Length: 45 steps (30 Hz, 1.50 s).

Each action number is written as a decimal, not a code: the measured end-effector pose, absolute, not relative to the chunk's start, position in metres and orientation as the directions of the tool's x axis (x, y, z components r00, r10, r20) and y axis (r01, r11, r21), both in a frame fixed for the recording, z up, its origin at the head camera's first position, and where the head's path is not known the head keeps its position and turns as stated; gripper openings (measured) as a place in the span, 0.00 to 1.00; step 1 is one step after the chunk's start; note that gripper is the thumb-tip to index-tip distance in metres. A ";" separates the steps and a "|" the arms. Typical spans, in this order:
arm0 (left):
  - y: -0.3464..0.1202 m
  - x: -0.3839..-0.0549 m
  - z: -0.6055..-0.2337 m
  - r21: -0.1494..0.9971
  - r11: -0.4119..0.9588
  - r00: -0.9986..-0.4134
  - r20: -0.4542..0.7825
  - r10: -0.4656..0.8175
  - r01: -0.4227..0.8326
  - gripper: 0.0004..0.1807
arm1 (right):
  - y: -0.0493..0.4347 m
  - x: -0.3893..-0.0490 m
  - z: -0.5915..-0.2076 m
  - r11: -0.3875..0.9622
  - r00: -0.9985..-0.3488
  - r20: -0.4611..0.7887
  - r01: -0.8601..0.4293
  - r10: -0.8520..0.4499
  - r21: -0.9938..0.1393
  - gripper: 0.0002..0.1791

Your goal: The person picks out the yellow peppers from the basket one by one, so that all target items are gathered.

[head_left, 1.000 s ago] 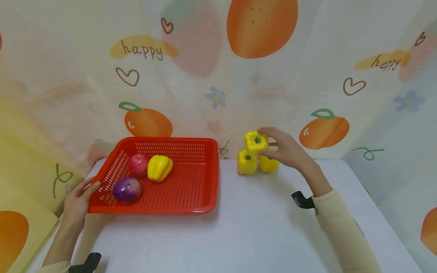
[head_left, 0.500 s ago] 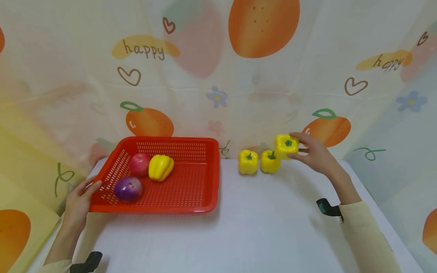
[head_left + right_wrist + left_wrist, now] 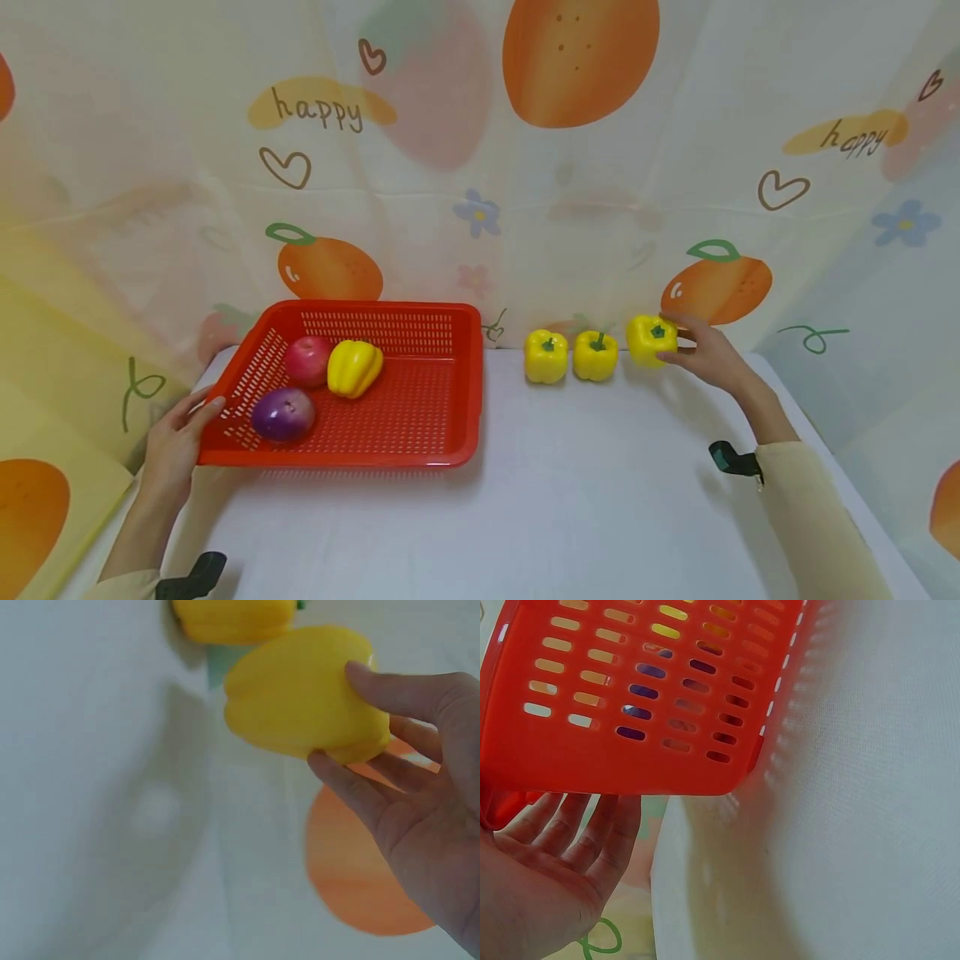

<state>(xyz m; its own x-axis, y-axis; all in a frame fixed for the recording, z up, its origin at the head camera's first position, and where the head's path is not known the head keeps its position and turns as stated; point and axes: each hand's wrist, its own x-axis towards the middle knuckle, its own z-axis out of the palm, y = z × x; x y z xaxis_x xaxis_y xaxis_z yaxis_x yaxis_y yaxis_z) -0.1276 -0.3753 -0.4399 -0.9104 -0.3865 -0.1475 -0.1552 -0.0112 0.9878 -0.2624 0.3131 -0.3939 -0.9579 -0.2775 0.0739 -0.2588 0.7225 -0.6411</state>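
At the back right, my right hand [image 3: 708,357] pinches a yellow bell pepper [image 3: 651,340] with thumb and fingertips. In the right wrist view that bell pepper [image 3: 300,697] is tilted on its side above the white tabletop, its shadow apart from it. Left of it stand two more yellow bell peppers, one nearer [image 3: 596,357] and one farther [image 3: 546,357]. My left hand [image 3: 168,446] holds the left end of a red plastic basket [image 3: 405,460], its thumb at the rim. From the left wrist view, this hand's fingers [image 3: 615,840] reach behind the basket wall [image 3: 615,769].
Inside the basket, on its left side, lie a round red fruit [image 3: 307,361], a yellow bell pepper [image 3: 355,369] and a glossy purple round vegetable [image 3: 283,415]. A fruit-printed cloth [image 3: 420,225] hangs close behind the white table [image 3: 570,500].
My right hand has carried its bell pepper rightward from above the two standing peppers, then lowered it to their right. The left hand and basket stay put.
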 end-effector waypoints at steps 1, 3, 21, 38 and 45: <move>-0.375 -0.127 -0.440 0.988 -0.011 -0.909 -0.147 -0.390 -0.154 0.19 | 0.315 -0.264 -0.399 0.727 -0.960 0.055 -0.244 -0.274 -0.641 0.36; -0.375 -0.126 -0.441 0.988 -0.016 -0.908 -0.148 -0.391 -0.154 0.18 | 0.318 -0.266 -0.407 0.743 -0.966 0.010 -0.206 -0.258 -0.636 0.37; -0.374 -0.127 -0.443 0.988 -0.024 -0.914 -0.148 -0.379 -0.151 0.19 | 0.327 -0.271 -0.423 0.768 -0.971 -0.052 -0.151 -0.233 -0.622 0.40; -0.374 -0.128 -0.440 0.989 -0.008 -0.915 -0.141 -0.379 -0.149 0.19 | 0.319 -0.266 -0.386 0.798 -0.966 0.022 -0.225 -0.257 -0.558 0.42; -0.375 -0.127 -0.441 0.993 -0.016 -0.918 -0.118 -0.379 -0.121 0.15 | 0.300 -0.270 -0.355 0.813 -0.952 0.096 -0.297 -0.289 -0.500 0.37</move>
